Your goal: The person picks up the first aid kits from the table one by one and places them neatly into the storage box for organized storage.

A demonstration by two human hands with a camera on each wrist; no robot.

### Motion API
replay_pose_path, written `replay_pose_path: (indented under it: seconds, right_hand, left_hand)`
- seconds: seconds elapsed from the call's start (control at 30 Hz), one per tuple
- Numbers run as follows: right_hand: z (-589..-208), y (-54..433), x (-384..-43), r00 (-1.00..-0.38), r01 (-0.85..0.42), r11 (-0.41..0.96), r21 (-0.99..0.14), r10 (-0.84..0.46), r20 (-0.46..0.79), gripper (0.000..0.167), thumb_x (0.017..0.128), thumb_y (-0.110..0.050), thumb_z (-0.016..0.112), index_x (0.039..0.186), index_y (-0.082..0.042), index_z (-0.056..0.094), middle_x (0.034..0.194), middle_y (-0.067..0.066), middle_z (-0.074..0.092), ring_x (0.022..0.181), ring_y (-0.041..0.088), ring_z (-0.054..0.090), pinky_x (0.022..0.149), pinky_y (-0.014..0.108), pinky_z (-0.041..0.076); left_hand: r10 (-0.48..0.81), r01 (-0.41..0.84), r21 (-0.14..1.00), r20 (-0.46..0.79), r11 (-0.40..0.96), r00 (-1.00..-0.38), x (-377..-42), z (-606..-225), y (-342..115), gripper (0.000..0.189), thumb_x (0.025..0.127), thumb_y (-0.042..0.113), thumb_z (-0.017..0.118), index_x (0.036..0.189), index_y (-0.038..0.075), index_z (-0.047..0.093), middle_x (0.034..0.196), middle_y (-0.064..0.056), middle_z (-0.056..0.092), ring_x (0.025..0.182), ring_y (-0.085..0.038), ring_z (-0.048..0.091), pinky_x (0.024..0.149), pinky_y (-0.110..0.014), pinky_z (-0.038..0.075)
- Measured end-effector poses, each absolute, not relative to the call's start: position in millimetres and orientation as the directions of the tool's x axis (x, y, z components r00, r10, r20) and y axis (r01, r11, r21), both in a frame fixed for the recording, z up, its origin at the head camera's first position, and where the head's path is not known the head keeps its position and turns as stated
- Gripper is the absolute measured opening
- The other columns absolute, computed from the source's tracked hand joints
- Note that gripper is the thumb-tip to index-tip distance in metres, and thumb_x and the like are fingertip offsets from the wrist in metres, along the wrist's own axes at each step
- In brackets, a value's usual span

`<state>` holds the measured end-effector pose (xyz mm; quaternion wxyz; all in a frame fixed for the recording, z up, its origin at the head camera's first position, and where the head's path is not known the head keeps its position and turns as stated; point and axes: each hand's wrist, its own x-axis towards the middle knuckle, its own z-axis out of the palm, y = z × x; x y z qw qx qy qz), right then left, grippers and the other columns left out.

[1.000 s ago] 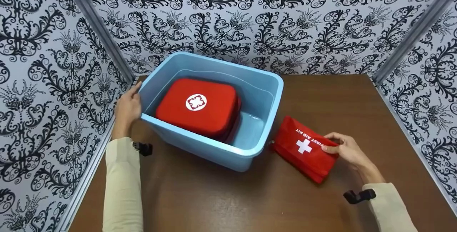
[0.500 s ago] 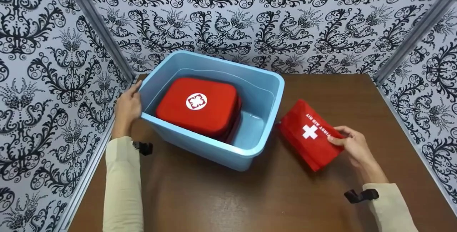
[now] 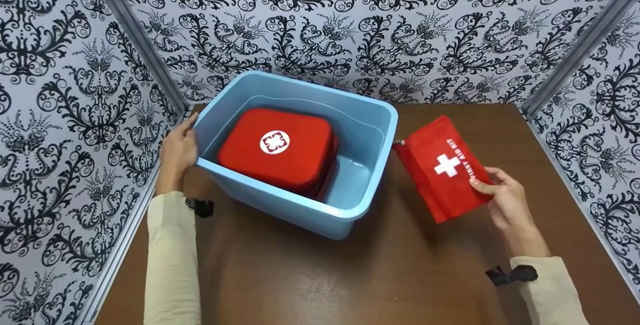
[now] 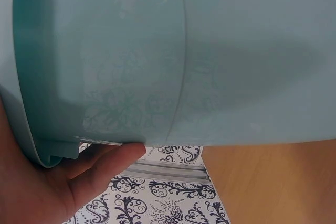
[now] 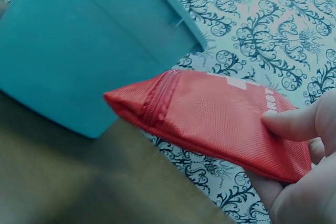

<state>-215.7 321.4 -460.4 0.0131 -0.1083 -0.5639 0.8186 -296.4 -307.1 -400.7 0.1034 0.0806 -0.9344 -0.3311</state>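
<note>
My right hand pinches a red first aid pouch by its near right end, thumb on the printed face and fingers beneath. Held in the air right of the blue plastic bin, the pouch shows a white cross and a zipped edge. In the right wrist view the pouch is tilted, its zipper end pointing toward the bin. At the bin's left side my left hand touches the outer wall just below the rim, fingers extended along it.
Inside the bin, toward its left, lies a red first aid case with a white round emblem, on top of another dark red thing that is mostly hidden. The brown table is bounded by patterned walls at the back and both sides.
My right hand has lifted the pouch off the table, moving it up and to the right and turning it more upright. The left hand and the bin have stayed nearly still.
</note>
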Motion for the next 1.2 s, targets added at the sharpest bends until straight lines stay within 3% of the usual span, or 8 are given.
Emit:
replay_pose_path:
  seconds: [0.23, 0.37, 0.47, 0.6, 1.0, 1.2]
  right_hand:
    - [-451.2, 319.7, -212.2, -0.983, -0.064, -0.545, -0.836, 0.178, -0.041, 0.025, 0.091, 0.014, 0.057, 0.094, -0.007, 0.071, 0.096, 0.003, 0.07, 0.088, 0.016, 0.066, 0.076, 0.024, 0.056]
    - [-446.3, 318.5, -211.3, -0.988, -0.088, -0.634, -0.768, 0.156, -0.015, 0.024, 0.092, 0.014, 0.054, 0.094, -0.004, 0.069, 0.098, 0.006, 0.071, 0.089, 0.018, 0.068, 0.076, 0.025, 0.057]
    - [-443.9, 316.8, -210.7, -0.992, -0.074, -0.673, -0.736, 0.125, -0.015, 0.023, 0.093, 0.013, 0.053, 0.095, -0.004, 0.068, 0.099, 0.006, 0.072, 0.09, 0.018, 0.068, 0.076, 0.026, 0.057]
    - [-441.9, 312.7, -210.1, -0.995, -0.044, -0.684, -0.728, 0.094, -0.027, 0.022, 0.094, 0.011, 0.052, 0.095, -0.005, 0.067, 0.1, 0.005, 0.072, 0.091, 0.018, 0.068, 0.078, 0.025, 0.056]
    - [-434.1, 288.2, -218.1, -0.998, 0.029, -0.644, -0.764, 0.02, -0.055, 0.019, 0.096, 0.005, 0.054, 0.097, -0.01, 0.065, 0.105, 0.001, 0.069, 0.096, 0.015, 0.065, 0.083, 0.023, 0.056]
    - [-432.8, 270.6, -223.0, -1.0, 0.022, -0.585, -0.811, -0.027, -0.008, 0.022, 0.097, 0.006, 0.053, 0.103, -0.012, 0.064, 0.108, 0.001, 0.067, 0.098, 0.014, 0.065, 0.083, 0.024, 0.057]
  left_hand:
    - [-0.221, -0.09, 0.633, 0.13, 0.769, -0.967, -296.2, -401.2, -307.3, 0.052, 0.105, 0.022, 0.024, 0.155, 0.024, 0.038, 0.159, -0.018, 0.038, 0.064, -0.021, 0.036, 0.061, -0.034, 0.032]
    - [-0.217, -0.09, 0.634, 0.125, 0.768, -0.968, -295.0, -401.6, -307.5, 0.053, 0.105, 0.022, 0.022, 0.155, 0.025, 0.038, 0.132, -0.028, 0.058, 0.058, -0.018, 0.033, 0.059, -0.033, 0.031]
    - [-0.212, -0.081, 0.637, 0.132, 0.767, -0.968, -294.6, -401.9, -307.5, 0.054, 0.105, 0.022, 0.021, 0.155, 0.026, 0.038, 0.129, -0.028, 0.059, 0.056, -0.018, 0.032, 0.058, -0.034, 0.03]
    - [-0.21, -0.075, 0.642, 0.137, 0.763, -0.968, -294.7, -401.6, -307.6, 0.053, 0.105, 0.023, 0.022, 0.155, 0.025, 0.038, 0.157, -0.019, 0.041, 0.062, -0.023, 0.035, 0.061, -0.036, 0.03]
    - [-0.215, -0.097, 0.639, 0.11, 0.763, -0.971, -295.7, -401.8, -308.7, 0.053, 0.105, 0.024, 0.021, 0.156, 0.027, 0.036, 0.161, -0.018, 0.035, 0.076, -0.03, 0.041, 0.068, -0.036, 0.032]
    - [-0.219, -0.091, 0.648, 0.119, 0.756, -0.968, -295.6, -401.1, -307.5, 0.053, 0.105, 0.023, 0.022, 0.155, 0.026, 0.038, 0.161, -0.017, 0.036, 0.081, -0.033, 0.045, 0.071, -0.037, 0.032]
